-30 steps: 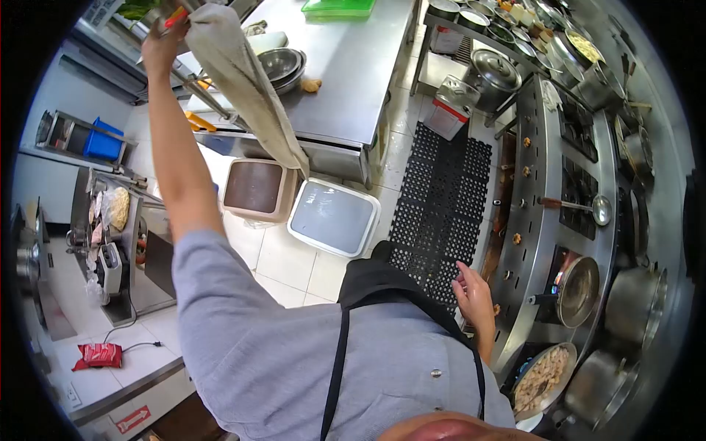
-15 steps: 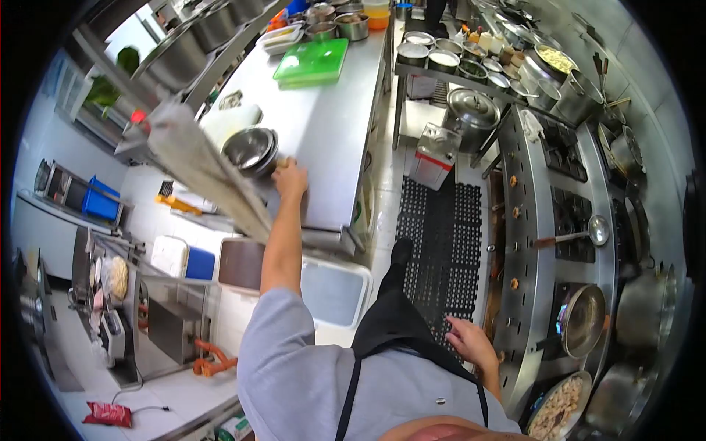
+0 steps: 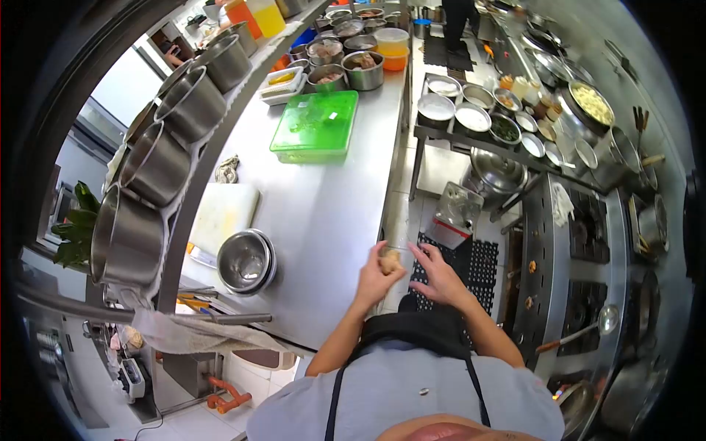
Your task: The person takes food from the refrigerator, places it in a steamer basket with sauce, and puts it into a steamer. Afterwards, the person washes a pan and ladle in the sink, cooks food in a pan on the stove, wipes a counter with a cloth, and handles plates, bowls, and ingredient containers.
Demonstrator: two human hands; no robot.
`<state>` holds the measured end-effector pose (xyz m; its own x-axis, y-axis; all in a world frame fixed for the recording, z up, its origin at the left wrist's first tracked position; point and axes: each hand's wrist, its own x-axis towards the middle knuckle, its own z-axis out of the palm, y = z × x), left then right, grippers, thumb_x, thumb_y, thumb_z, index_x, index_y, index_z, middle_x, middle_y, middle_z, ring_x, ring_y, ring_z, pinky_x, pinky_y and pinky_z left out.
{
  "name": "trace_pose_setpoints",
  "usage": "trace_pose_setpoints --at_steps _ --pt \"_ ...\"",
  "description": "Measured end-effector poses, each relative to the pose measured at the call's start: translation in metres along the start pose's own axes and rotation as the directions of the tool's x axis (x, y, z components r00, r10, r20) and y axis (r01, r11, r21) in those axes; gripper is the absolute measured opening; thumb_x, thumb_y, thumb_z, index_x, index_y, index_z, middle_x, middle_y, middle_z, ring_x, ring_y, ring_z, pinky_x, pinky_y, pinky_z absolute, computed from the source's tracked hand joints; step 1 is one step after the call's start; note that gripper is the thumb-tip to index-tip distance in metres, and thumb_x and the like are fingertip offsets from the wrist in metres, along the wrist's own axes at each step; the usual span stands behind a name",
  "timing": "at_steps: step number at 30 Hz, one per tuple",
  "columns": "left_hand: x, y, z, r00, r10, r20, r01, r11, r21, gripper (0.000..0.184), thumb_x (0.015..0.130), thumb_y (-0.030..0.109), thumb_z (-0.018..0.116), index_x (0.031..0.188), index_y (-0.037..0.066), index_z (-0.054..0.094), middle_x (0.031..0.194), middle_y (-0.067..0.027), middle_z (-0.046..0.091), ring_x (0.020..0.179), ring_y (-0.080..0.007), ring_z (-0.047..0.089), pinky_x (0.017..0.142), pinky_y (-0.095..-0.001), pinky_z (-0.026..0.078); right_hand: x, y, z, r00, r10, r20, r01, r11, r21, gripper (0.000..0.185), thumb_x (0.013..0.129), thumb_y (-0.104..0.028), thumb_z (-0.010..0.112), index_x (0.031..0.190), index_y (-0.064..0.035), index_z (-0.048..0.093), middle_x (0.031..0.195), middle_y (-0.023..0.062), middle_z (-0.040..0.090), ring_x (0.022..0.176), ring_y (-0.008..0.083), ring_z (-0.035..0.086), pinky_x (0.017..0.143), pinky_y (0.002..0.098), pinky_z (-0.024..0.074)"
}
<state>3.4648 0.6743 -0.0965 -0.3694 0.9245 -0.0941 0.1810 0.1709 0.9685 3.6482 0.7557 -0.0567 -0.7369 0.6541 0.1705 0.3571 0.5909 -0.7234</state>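
In front of my apron, my left hand (image 3: 376, 279) is closed round a small tan lump (image 3: 390, 261), possibly food; its kind is unclear. Facing it, my right hand (image 3: 441, 279) has its fingers apart and holds nothing. Both hands are just off the right edge of the steel table (image 3: 323, 220). On that table, two nested metal bowls (image 3: 245, 261) stand to the left of my hands, beside a white cutting board (image 3: 220, 213). Farther back lies a container with a green lid (image 3: 316, 121).
Steel pots (image 3: 190, 103) line a shelf at the left. Stoves with a ladle (image 3: 607, 320) run along the right. Between them are a black perforated mat (image 3: 482, 275) and a clear bin with a red stripe (image 3: 454, 217). A cloth (image 3: 198, 334) hangs at the table's near end.
My left hand has left the bowls and come right, in front of my body, with the tan lump. My right hand has risen to face it. The view has shifted.
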Motion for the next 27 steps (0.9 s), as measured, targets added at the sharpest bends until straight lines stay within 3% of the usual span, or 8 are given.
trace_pose_setpoints --at_steps 3,9,11,12,14,21,23,27 --pt "0.034 0.019 0.007 0.997 -0.035 0.069 0.060 0.914 -0.402 0.085 0.084 0.006 0.072 0.151 0.004 0.020 0.117 -0.0184 0.058 0.090 -0.0174 0.064 0.080 -0.0308 0.054 0.085 0.026 0.011 0.976 -0.217 0.028 0.211 0.969 0.131 0.058 0.078 -0.015 0.074 0.131 -0.0071 0.052 0.119 0.0177 0.054 0.101 0.0369 0.060 0.088 0.0410 0.0512" --pt "0.055 0.048 -0.060 0.945 -0.114 -0.306 0.036 0.968 -0.248 0.075 0.088 0.006 0.068 0.150 0.004 0.026 0.131 -0.0204 0.052 0.099 -0.0177 0.062 0.083 -0.0306 0.054 0.293 0.074 -0.002 0.972 -0.207 -0.111 0.228 0.945 0.234 0.049 0.072 -0.025 0.082 0.109 -0.0044 0.057 0.071 0.0078 0.061 0.066 0.0169 0.063 0.064 0.0340 0.0529" --pt "0.047 0.039 -0.074 0.897 -0.156 -0.413 0.078 0.977 -0.200 0.065 0.089 0.007 0.068 0.145 0.002 0.036 0.130 -0.0180 0.055 0.100 -0.0167 0.062 0.082 -0.0301 0.054 0.402 0.047 -0.049 0.955 -0.199 -0.218 0.268 0.893 0.362 0.039 0.077 -0.020 0.079 0.104 -0.0027 0.056 0.078 0.0090 0.062 0.071 0.0182 0.063 0.061 0.0343 0.0508" --pt "0.042 0.031 -0.078 0.869 -0.168 -0.464 0.121 0.984 -0.131 0.060 0.088 0.010 0.070 0.141 0.001 0.042 0.123 -0.0171 0.060 0.097 -0.0181 0.064 0.083 -0.0307 0.054 0.470 0.041 -0.063 0.753 -0.432 -0.497 0.574 0.800 0.175 0.033 0.079 -0.017 0.077 0.103 -0.0027 0.058 0.085 0.0113 0.060 0.077 0.0209 0.063 0.063 0.0351 0.0512" --pt "0.030 0.009 -0.078 0.786 -0.230 -0.573 0.220 0.971 -0.088 0.052 0.089 0.015 0.070 0.134 -0.001 0.050 0.112 -0.0146 0.066 0.093 -0.0189 0.066 0.082 -0.0309 0.053 0.571 -0.003 -0.111 0.580 -0.504 -0.641 0.600 0.795 -0.082 0.028 0.081 -0.019 0.073 0.098 -0.0006 0.063 0.090 0.0162 0.059 0.079 0.0293 0.062 0.072 0.0383 0.0518" --pt "0.027 0.032 -0.023 0.410 -0.455 -0.790 0.116 0.885 -0.450 0.040 0.097 0.017 0.058 0.132 -0.002 0.052 0.110 -0.0149 0.068 0.089 -0.0186 0.067 0.074 -0.0280 0.053 0.809 -0.030 -0.095 0.621 -0.712 -0.329 0.720 0.683 -0.120 0.035 0.089 -0.028 0.067 0.115 -0.0051 0.066 0.102 0.0150 0.071 0.095 0.0282 0.068 0.082 0.0372 0.0514" --pt "0.023 0.033 -0.007 0.362 -0.471 -0.805 0.127 0.880 -0.457 0.038 0.098 0.018 0.057 0.131 -0.001 0.053 0.110 -0.0148 0.068 0.090 -0.0188 0.067 0.074 -0.0288 0.054 0.813 -0.028 -0.083 0.713 -0.612 -0.342 0.682 0.718 0.138 0.033 0.093 -0.027 0.062 0.118 -0.0060 0.067 0.109 0.0138 0.070 0.099 0.0285 0.067 0.092 0.0359 0.0466" --pt "0.011 0.045 0.022 0.354 -0.608 -0.710 0.214 0.792 -0.571 0.037 0.099 0.020 0.056 0.130 0.001 0.054 0.110 -0.0143 0.068 0.093 -0.0193 0.067 0.076 -0.0317 0.056 0.801 -0.026 -0.080 0.441 -0.717 -0.540 0.822 0.564 -0.077 0.035 0.095 -0.022 0.059 0.124 -0.0021 0.062 0.123 0.0201 0.061 0.115 0.0333 0.057 0.099 0.0400 0.0429"
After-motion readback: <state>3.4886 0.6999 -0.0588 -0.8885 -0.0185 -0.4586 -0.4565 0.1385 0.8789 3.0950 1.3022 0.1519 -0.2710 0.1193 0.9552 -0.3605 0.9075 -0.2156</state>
